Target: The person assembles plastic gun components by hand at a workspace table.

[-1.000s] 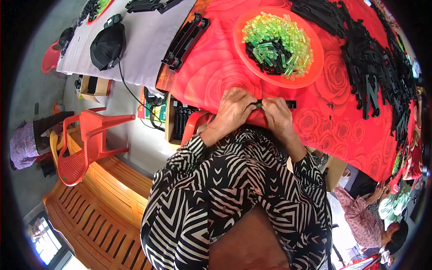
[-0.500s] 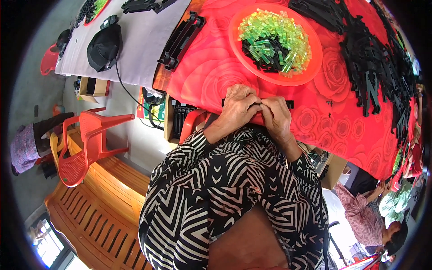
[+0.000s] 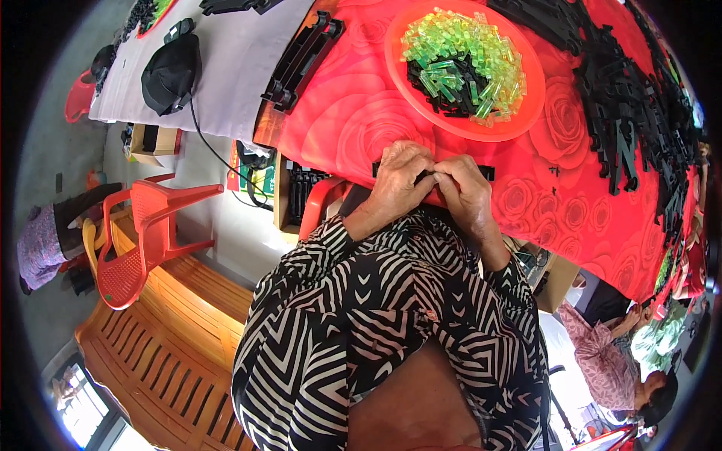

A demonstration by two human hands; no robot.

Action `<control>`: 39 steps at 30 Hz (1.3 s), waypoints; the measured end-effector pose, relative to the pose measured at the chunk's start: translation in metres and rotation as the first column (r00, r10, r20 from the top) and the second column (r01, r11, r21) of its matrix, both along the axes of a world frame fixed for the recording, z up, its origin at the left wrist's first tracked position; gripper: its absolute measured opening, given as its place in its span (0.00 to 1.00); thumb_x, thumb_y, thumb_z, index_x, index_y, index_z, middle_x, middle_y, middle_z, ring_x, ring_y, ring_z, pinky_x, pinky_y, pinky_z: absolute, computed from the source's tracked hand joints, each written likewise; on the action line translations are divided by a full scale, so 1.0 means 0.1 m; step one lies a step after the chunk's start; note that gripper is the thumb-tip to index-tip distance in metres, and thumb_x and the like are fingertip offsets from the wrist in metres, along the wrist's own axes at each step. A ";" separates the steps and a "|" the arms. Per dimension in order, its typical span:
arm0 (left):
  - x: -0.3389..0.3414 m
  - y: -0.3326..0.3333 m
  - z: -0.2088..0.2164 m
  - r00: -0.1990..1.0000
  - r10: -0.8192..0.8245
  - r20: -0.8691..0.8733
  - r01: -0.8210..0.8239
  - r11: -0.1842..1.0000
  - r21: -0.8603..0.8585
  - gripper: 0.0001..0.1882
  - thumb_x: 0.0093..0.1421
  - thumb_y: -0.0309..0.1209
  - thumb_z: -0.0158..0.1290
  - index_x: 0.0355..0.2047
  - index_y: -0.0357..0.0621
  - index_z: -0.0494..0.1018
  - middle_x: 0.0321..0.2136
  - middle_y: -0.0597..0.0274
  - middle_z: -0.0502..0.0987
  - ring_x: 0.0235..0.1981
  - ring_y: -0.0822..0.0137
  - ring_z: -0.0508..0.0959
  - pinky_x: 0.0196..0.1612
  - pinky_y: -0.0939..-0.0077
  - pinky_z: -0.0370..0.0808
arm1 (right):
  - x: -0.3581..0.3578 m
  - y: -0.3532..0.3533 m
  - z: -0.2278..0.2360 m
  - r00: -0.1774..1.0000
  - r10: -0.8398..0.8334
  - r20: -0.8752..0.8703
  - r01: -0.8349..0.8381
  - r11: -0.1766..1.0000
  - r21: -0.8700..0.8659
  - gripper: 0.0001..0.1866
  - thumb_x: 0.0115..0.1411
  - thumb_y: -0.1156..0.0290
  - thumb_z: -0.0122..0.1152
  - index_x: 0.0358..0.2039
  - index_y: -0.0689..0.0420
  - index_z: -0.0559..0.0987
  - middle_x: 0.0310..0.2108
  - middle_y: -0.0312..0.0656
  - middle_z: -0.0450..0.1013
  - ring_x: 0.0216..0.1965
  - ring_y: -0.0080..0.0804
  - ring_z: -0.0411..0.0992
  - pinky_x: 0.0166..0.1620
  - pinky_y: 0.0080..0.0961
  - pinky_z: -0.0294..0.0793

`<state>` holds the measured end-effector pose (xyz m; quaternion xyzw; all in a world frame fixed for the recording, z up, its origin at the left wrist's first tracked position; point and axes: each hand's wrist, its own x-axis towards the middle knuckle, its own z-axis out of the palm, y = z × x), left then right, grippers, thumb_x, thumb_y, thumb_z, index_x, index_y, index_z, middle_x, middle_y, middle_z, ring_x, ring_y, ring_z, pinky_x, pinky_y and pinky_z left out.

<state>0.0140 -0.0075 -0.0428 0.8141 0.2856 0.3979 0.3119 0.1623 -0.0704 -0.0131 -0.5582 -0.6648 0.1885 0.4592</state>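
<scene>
My left hand (image 3: 402, 180) and my right hand (image 3: 464, 192) meet at the near edge of the red table. Both are closed in a pinch on a long black plastic part (image 3: 488, 174), whose ends stick out past the hands on either side. Its middle is hidden behind my fingers, and any small piece between the fingertips cannot be made out. Just beyond my hands stands a round red tray (image 3: 533, 94). Inside it lie many clear yellow-green plastic pieces (image 3: 459, 45) and small black pieces (image 3: 472, 79).
Black plastic parts (image 3: 620, 120) are heaped on the right of the rose-patterned tablecloth (image 3: 368, 113). A long black part (image 3: 303, 60) lies at the left edge. A black cap (image 3: 171, 75) sits on the grey table. Red chair (image 3: 154, 240) and wooden bench (image 3: 158, 346) stand left.
The fingers have shifted only slightly, still pinching together. A little more of the black part shows at both ends. The whole view has moved slightly.
</scene>
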 end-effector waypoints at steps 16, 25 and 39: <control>0.03 -0.07 -0.06 0.997 0.054 0.048 -0.059 0.990 0.126 0.08 0.44 0.25 0.61 0.25 0.41 0.73 0.34 0.59 0.73 0.41 0.57 0.73 0.46 0.59 0.66 | 0.14 0.16 0.25 0.982 0.035 -0.185 -0.123 0.860 -0.494 0.09 0.51 0.76 0.65 0.26 0.61 0.71 0.25 0.36 0.65 0.26 0.22 0.63 0.30 0.21 0.65; 0.09 -0.10 -0.03 0.994 0.078 0.071 -0.074 0.996 -0.049 0.10 0.42 0.23 0.61 0.27 0.41 0.73 0.35 0.58 0.75 0.41 0.55 0.73 0.47 0.59 0.66 | 0.16 0.24 0.23 0.989 0.052 -0.142 -0.118 0.850 -0.513 0.14 0.48 0.71 0.65 0.22 0.61 0.67 0.21 0.41 0.63 0.23 0.34 0.64 0.28 0.30 0.63; 0.09 -0.09 -0.04 0.996 0.070 0.046 -0.062 0.987 -0.149 0.12 0.40 0.21 0.63 0.26 0.43 0.73 0.36 0.59 0.78 0.45 0.54 0.73 0.48 0.61 0.65 | 0.18 0.29 0.14 0.985 0.153 -0.079 -0.171 0.840 -0.514 0.19 0.53 0.60 0.61 0.19 0.60 0.67 0.18 0.44 0.63 0.24 0.41 0.64 0.28 0.37 0.62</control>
